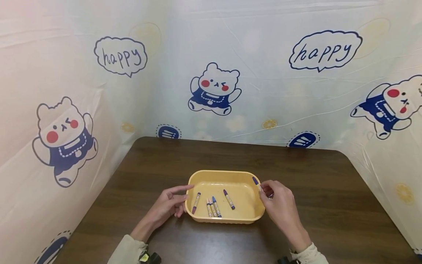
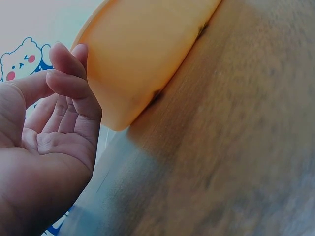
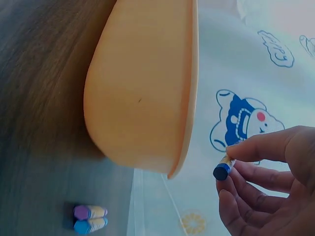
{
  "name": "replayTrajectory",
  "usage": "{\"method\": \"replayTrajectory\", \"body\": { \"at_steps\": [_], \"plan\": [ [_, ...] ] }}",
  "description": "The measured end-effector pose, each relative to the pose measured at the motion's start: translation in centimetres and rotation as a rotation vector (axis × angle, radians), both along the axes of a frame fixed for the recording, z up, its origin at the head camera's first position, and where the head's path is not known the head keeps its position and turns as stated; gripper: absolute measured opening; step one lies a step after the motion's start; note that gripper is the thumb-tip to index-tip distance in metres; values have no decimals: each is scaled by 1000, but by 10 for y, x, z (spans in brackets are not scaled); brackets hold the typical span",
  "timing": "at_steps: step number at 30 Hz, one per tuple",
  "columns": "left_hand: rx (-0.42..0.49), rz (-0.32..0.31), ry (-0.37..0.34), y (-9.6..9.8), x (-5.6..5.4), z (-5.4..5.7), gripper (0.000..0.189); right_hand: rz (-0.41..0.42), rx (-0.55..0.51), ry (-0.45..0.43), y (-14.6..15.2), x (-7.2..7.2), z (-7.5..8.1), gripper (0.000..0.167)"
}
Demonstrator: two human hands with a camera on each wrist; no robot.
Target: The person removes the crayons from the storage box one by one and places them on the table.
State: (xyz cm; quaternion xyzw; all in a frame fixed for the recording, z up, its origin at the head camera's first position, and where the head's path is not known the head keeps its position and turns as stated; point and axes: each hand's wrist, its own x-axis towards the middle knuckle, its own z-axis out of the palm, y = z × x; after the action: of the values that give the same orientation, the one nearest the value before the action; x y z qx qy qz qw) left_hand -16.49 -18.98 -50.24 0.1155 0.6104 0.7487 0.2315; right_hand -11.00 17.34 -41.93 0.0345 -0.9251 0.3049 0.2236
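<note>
1. While it lies within easy reach of both hands, prob. why it's set there, a yellow tray [image 1: 227, 221] sits on a dark wood-look counter [image 1: 329, 205].
2. Left hand [image 1: 165, 205]: relaxed, fingers loosely bent, tips at the tray's left rim, prob. to steady it. Can't tell how hard they press.
3. Right hand [image 1: 281, 203]: thumb + fingers pinch a dark-blue crayon [image 1: 255, 180] at the tray's right rim. Grip is toward the near end, so the far end sticks out free, approx. over the tray.
4. Inside tray: 5 crayons. One purplish crayon [image 1: 196, 202] leans by the left wall; 3 lie side by side at the front wall, incl. a blue crayon [image 1: 216, 207]; a dark-purple crayon [image 1: 229, 200] lies alone, right of middle.
5. Right-wrist view: a purple crayon [image 3: 91, 212] and a light-blue crayon [image 3: 90, 225] lie together on the counter, outside the tray.
6. Bkgd: pale curtain [image 1: 257, 44] w/ cartoon bears.
</note>
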Motion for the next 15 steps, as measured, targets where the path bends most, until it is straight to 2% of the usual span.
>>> {"method": "replayTrajectory", "body": {
  "at_steps": [9,15],
  "plan": [
    [6,3,0,0,0,0,50,-37,-35,21,18,9,-1,14],
    [7,-2,9,-1,0,1,49,-70,-93,-1,30,10,-5,9]
  ]
}}
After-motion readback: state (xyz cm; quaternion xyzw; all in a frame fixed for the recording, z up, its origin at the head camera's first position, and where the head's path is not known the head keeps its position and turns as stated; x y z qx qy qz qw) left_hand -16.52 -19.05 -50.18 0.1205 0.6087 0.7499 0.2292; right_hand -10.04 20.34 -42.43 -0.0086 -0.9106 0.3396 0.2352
